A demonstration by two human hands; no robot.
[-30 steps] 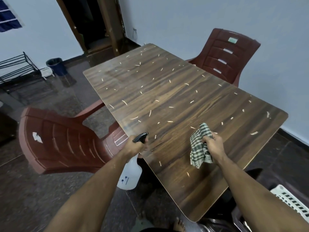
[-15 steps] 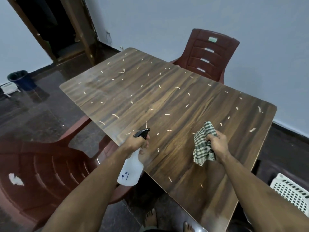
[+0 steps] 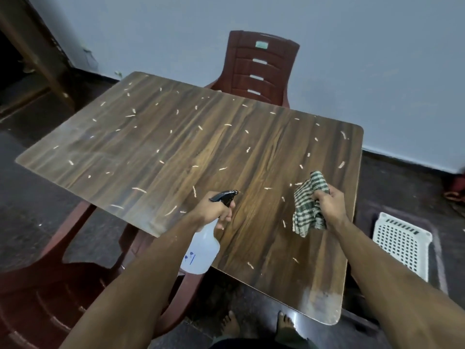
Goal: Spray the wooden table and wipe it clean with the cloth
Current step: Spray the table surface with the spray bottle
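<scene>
Wooden table (image 3: 176, 152), littered with pale scraps, fills mid-frame with a red chair (image 3: 261, 69) behind it, while lower centre the left hand (image 3: 216, 212) grips a spray bottle (image 3: 201, 250) and the right hand (image 3: 329, 205) clutches a checked cloth (image 3: 307, 202).

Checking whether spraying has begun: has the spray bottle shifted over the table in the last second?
Yes. The spray bottle, held in the left hand, moved inward from the table's left edge, its nozzle now over the wood, nearer the cloth.
</scene>
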